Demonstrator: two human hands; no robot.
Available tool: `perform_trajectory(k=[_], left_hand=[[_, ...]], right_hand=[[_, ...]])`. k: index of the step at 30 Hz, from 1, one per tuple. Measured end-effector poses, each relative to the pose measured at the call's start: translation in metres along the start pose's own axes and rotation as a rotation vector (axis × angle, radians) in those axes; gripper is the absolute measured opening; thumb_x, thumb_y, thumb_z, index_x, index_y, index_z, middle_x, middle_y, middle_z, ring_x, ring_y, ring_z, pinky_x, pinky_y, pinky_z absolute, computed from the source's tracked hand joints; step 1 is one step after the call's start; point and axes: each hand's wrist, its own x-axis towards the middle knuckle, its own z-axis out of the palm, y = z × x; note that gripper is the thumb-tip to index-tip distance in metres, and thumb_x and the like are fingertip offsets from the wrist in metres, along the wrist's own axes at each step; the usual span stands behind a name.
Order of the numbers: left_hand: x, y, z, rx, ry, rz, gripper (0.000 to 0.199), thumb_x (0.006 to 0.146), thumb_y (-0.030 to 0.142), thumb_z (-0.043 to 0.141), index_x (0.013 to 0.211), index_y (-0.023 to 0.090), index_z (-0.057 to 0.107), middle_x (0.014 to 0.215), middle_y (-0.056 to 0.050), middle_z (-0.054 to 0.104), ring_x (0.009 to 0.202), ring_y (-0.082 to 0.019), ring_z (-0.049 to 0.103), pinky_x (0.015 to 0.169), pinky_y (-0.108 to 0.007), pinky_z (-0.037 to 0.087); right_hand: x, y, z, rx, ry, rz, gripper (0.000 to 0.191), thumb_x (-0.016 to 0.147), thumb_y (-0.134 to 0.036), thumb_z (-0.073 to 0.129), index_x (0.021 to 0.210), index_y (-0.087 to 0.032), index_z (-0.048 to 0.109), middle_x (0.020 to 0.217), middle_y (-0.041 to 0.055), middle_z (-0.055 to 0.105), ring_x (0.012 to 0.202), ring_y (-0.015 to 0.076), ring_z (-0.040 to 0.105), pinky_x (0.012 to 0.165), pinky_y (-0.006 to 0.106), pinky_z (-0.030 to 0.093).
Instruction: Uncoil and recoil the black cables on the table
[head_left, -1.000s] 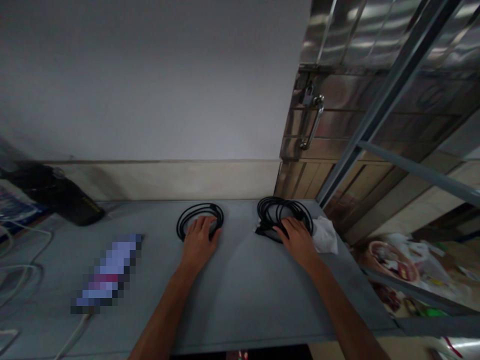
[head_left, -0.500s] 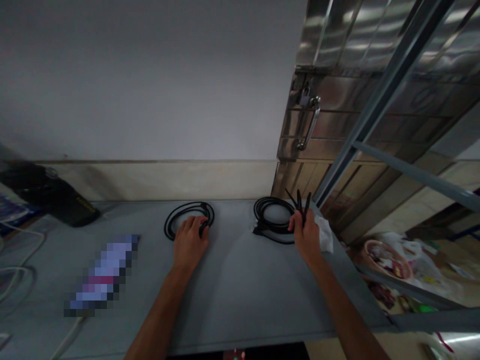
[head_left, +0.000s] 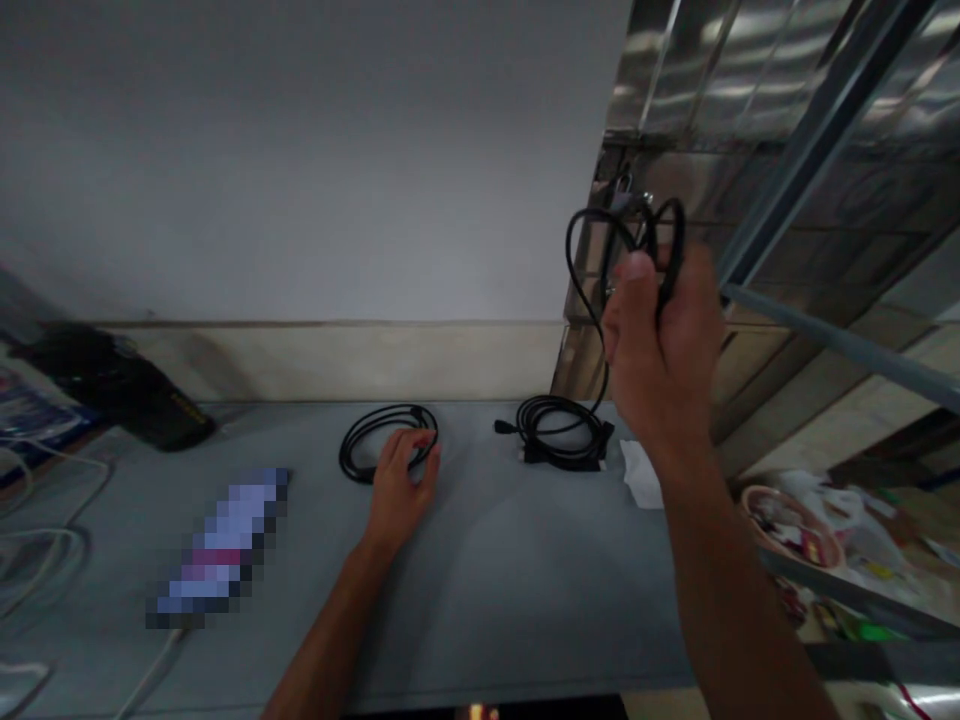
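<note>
Looped black cable (head_left: pixel 678 235), pointing upward, in right hand (head_left: pixel 664 350)

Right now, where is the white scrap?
In the head view, the white scrap lies near the right end of the table, between the right black coil on it and the right forearm.

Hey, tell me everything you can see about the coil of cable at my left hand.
The coil of cable is thin, black and smooth, with what looks like a rubber or plastic jacket. It is wound in a few loose loops, forming an oval ring that lies on the grey tabletop, near the wall. A thicker dark piece shows at its far side; I can't tell what it is. Your left hand reaches over its near right part, hiding some.
</note>
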Motion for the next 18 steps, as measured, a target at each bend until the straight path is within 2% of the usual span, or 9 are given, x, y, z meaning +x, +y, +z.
perform_trajectory(k=[2,4,7,9,11,14,16,18], left_hand=[[-0.001,0.002,-0.001,-0.114,-0.028,-0.048,0.025,0.109,0.043,0.065,0.128,0.026,0.066,0.110,-0.008,0.076,0.102,-0.027,0.074,0.097,-0.046,0.062],[-0.003,0.003,0.000,-0.268,-0.103,-0.099,0.037,0.109,0.046,0.067,0.139,0.026,0.062,0.113,-0.008,0.078,0.100,-0.025,0.077,0.096,-0.045,0.064],[-0.007,0.003,0.007,-0.499,-0.276,-0.201,0.057,0.106,0.052,0.072,0.153,0.028,0.051,0.126,-0.012,0.078,0.100,-0.025,0.081,0.093,-0.045,0.067],[-0.010,0.003,0.013,-0.567,-0.340,-0.264,0.069,0.100,0.055,0.079,0.157,0.030,0.048,0.138,-0.016,0.075,0.100,-0.025,0.083,0.089,-0.044,0.069],[-0.012,0.002,0.018,-0.532,-0.361,-0.269,0.070,0.097,0.055,0.083,0.154,0.029,0.053,0.144,-0.017,0.072,0.102,-0.026,0.082,0.084,-0.042,0.069],[-0.011,-0.002,0.020,-0.342,-0.361,-0.154,0.054,0.098,0.048,0.084,0.145,0.028,0.065,0.134,-0.014,0.074,0.099,-0.025,0.078,0.080,-0.040,0.066],[-0.010,-0.008,0.019,-0.211,-0.338,-0.056,0.044,0.101,0.042,0.081,0.141,0.027,0.070,0.132,-0.013,0.074,0.105,-0.026,0.076,0.088,-0.044,0.066],[-0.009,-0.016,0.018,-0.108,-0.314,0.031,0.036,0.103,0.038,0.079,0.136,0.027,0.073,0.135,-0.012,0.074,0.118,-0.030,0.073,0.105,-0.051,0.062]], right_hand=[[0.009,-0.013,0.010,-0.005,-0.051,-0.022,0.030,0.123,-0.046,0.040,0.117,-0.023,0.059,0.095,-0.0015,0.064,0.082,0.0143,0.070,0.085,0.036,0.059],[0.011,-0.017,0.024,0.006,-0.165,-0.039,0.027,0.123,-0.043,0.042,0.113,-0.023,0.057,0.090,-0.0038,0.062,0.079,0.0134,0.068,0.084,0.035,0.058],[0.004,-0.011,0.048,0.070,-0.317,-0.034,0.030,0.124,-0.047,0.043,0.111,-0.024,0.057,0.090,-0.0028,0.064,0.076,0.0138,0.068,0.084,0.033,0.058],[-0.003,-0.004,0.064,0.105,-0.396,-0.018,0.034,0.124,-0.052,0.042,0.112,-0.023,0.057,0.089,-0.0014,0.065,0.078,0.0157,0.070,0.086,0.033,0.059],[-0.010,0.001,0.075,0.105,-0.483,0.001,0.035,0.123,-0.053,0.042,0.113,-0.023,0.058,0.085,-0.0013,0.063,0.080,0.0184,0.070,0.088,0.034,0.058],[-0.013,0.001,0.081,0.048,-0.621,0.017,0.030,0.123,-0.047,0.044,0.114,-0.022,0.058,0.083,-0.0007,0.060,0.083,0.0210,0.069,0.088,0.034,0.054],[-0.012,-0.001,0.077,-0.008,-0.703,0.016,0.024,0.123,-0.041,0.047,0.115,-0.021,0.059,0.088,0.0018,0.063,0.087,0.0223,0.069,0.087,0.033,0.051],[-0.009,-0.002,0.071,-0.063,-0.762,0.014,0.021,0.122,-0.037,0.049,0.116,-0.020,0.060,0.095,0.0047,0.067,0.093,0.0236,0.068,0.086,0.033,0.047]])
